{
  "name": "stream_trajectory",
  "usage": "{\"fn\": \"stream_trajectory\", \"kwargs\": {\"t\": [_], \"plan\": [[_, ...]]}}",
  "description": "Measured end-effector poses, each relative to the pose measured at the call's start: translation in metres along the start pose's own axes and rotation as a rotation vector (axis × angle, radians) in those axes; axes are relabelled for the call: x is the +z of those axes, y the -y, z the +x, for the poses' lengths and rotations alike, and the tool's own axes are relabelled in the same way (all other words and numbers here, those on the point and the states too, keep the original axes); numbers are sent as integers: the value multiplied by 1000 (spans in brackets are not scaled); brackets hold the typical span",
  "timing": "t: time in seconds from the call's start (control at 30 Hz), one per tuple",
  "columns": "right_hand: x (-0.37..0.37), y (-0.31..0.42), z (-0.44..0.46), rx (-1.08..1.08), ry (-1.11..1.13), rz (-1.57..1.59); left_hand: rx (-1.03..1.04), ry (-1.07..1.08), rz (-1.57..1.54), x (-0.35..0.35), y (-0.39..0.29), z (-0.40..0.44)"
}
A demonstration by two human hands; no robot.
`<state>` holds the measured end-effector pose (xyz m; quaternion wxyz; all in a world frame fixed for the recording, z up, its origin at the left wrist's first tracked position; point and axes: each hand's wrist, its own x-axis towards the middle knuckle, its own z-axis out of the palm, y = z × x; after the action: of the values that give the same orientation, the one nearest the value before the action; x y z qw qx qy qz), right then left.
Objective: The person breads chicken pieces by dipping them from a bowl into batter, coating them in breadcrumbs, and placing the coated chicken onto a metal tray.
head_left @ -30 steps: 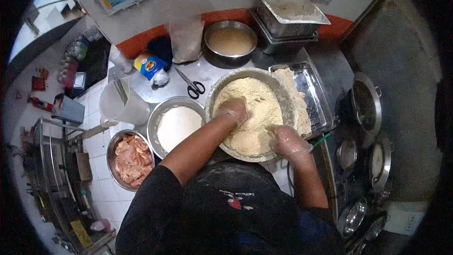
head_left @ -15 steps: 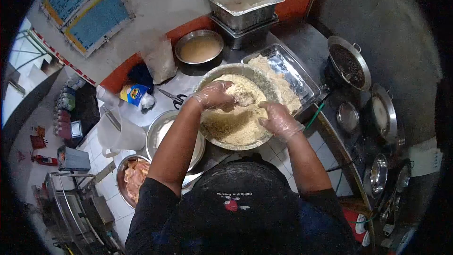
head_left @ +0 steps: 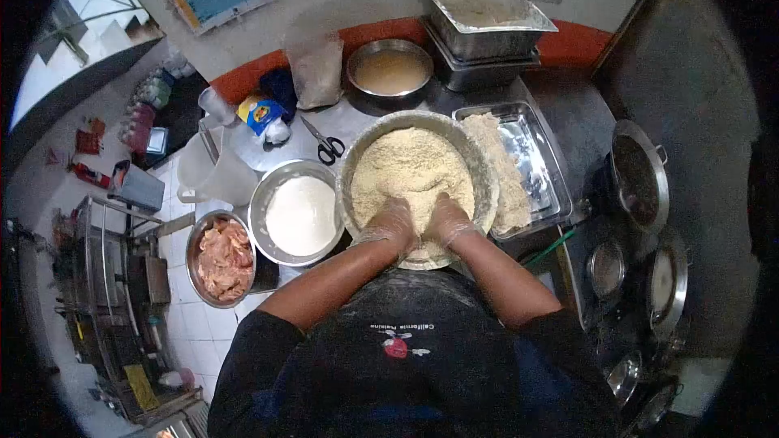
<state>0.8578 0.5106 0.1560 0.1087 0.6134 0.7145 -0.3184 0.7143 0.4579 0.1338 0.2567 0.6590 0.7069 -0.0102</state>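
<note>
A large metal bowl [head_left: 492,203] of pale yellow breadcrumbs [head_left: 414,164] stands in front of me. My left hand [head_left: 393,223] and my right hand [head_left: 449,219], both in clear plastic gloves, are pushed into the crumbs at the near side. Crumbs cover the fingers of both hands, so their shape, and anything under them, is hidden. Touching the bowl's right side is a clear rectangular tray [head_left: 540,166] with crumb-coated pieces [head_left: 501,174] along its left half. To the left sits a bowl of white batter [head_left: 300,215], beside a bowl of raw chicken meat [head_left: 225,259].
Black-handled scissors [head_left: 329,148] lie behind the batter bowl. A white pitcher [head_left: 217,174] is at the left. At the back are a bowl of pale liquid [head_left: 390,70] and stacked metal pans [head_left: 487,28]. Several pots, including a dark-filled one [head_left: 639,174], stand right.
Both hands have moved from above the bowl's middle to its near side and down into the crumbs. My view has turned, so the surroundings sit differently in the picture.
</note>
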Motion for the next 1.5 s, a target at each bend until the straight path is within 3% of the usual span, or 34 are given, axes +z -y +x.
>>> {"fn": "stream_trajectory", "kwargs": {"t": [0.13, 0.2, 0.23, 0.3, 0.37, 0.43, 0.47, 0.6, 0.7, 0.73, 0.77, 0.83, 0.87, 0.97, 1.0, 1.1, 1.2, 1.3, 1.4, 1.5], "plan": [[-19, -18, 12, -102, 104, 193, 7, 117, -209, -32, -26, 7], [-50, -20, 1, -409, 32, 603, -62, 37, -396, -56, -35, 14], [-59, -23, 3, -410, 44, 602, -73, 39, -400, -69, -36, 14], [-82, -21, 9, -349, -7, 205, 81, -61, -4, -95, -39, 12], [-83, -23, 20, -362, -8, 33, -5, 56, 84, -93, -40, 16], [-68, -14, 18, -778, -360, -433, 154, -32, 342, -67, -29, 9], [-83, 6, 5, -610, 139, -629, 150, -25, 340, -58, -24, 5], [-25, -2, 36, -481, 195, -751, 191, 51, 359, -43, -14, -1], [-87, 25, 12, -569, 375, -766, 220, 147, 363, -68, -18, -11], [-85, 28, 24, -383, 487, -613, 222, 237, 346, -81, -21, -13], [-85, 32, 30, -380, 465, -624, 226, 213, 349, -88, -20, -10], [-65, 29, 20, -667, 282, -527, 49, 256, 369, -77, -20, -26], [-65, 33, 23, -647, 396, -614, 99, 148, 287, -59, -6, -24], [-93, 59, 17, -550, 424, -632, 92, 267, 213, -76, -8, -17], [-113, 68, -3, -548, 325, -529, 116, 283, 196, -83, -7, -15], [-81, 69, 4, -499, 261, -574, 70, 183, 255, -80, -11, -24], [-90, 59, 11, -458, 337, -567, 239, 186, 331, -75, 4, -19], [-98, 41, 10, -400, 285, -597, 210, 30, 283, -68, 12, -26], [-70, 8, 35, -393, 293, -531, 176, 181, 329, -70, 7, -21], [-79, -2, 38, -447, 285, -430, 190, 143, 347, -71, 3, -14]]}}
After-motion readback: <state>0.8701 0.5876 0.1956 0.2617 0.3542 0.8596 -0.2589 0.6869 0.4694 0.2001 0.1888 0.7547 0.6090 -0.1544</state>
